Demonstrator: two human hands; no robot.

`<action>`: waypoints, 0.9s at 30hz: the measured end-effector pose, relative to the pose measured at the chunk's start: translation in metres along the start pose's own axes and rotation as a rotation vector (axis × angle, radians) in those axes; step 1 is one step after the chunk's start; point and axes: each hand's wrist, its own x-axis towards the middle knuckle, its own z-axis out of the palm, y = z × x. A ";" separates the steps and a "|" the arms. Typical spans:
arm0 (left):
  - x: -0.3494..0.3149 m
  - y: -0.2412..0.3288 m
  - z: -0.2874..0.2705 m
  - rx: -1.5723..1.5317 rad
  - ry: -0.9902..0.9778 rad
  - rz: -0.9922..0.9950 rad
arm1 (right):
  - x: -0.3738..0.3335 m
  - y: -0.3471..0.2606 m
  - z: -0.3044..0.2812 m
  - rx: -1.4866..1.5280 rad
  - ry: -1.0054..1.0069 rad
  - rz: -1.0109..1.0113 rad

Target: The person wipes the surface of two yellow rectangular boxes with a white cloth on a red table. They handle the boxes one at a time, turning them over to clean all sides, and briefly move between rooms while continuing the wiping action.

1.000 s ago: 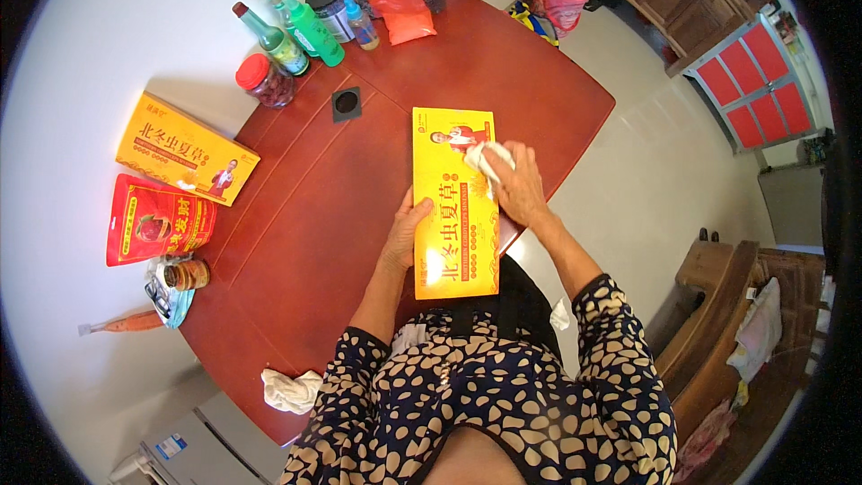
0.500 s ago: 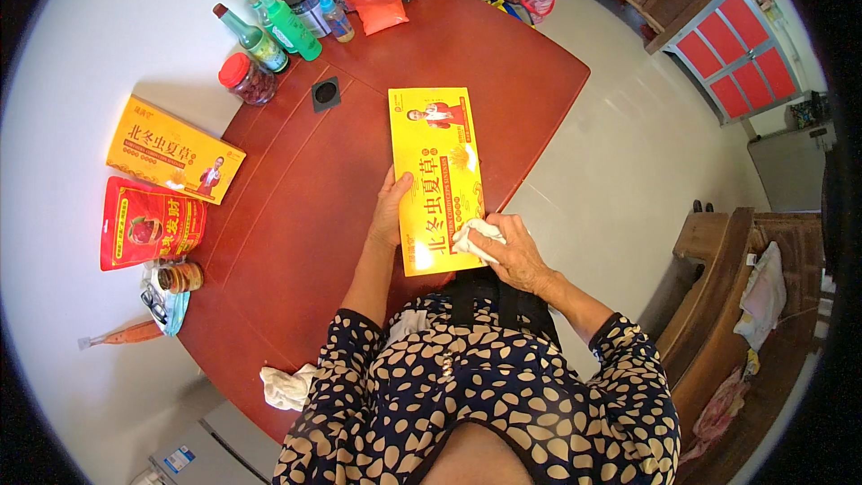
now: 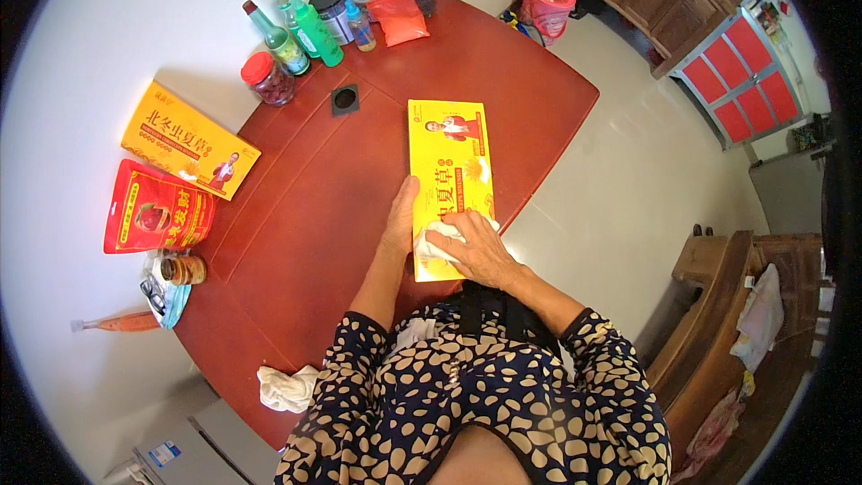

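Note:
A flat yellow box (image 3: 453,157) with red print stands out over the right part of the red table. Along its left edge, my left hand (image 3: 400,217) grips the side, fingers partly hidden behind it. My right hand (image 3: 476,247) is closed on a white cloth (image 3: 436,242), which is pressed on the box's lower face. Whether the box rests on the tabletop or is held just above it, I cannot tell. A second white cloth (image 3: 287,388) lies crumpled at the table's near left edge.
On the red table (image 3: 296,242), a similar yellow box (image 3: 190,139), a red pouch (image 3: 160,208) and a small jar (image 3: 183,269) stand at left. Bottles (image 3: 314,34), jars and an orange packet (image 3: 399,18) line the back. A wooden bench (image 3: 696,323) is at right.
My right hand has moved the cloth leftward across the box's lower face, covering some print there. The view has shifted slightly; my left hand still holds the left edge.

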 end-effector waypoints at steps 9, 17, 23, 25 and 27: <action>0.006 0.004 -0.005 -0.042 0.096 -0.094 | 0.063 0.042 0.011 -0.020 0.080 -0.002; 0.004 -0.005 -0.003 -0.055 0.210 0.016 | 0.127 0.083 0.006 -0.081 0.084 -0.030; 0.000 -0.003 0.005 0.087 0.335 0.062 | 0.158 0.123 0.002 -0.144 0.030 0.093; -0.003 -0.002 0.012 0.108 0.362 0.072 | 0.159 0.138 -0.007 -0.198 0.002 0.132; -0.005 -0.002 0.017 0.108 0.373 0.090 | 0.153 0.162 -0.010 -0.203 0.044 0.171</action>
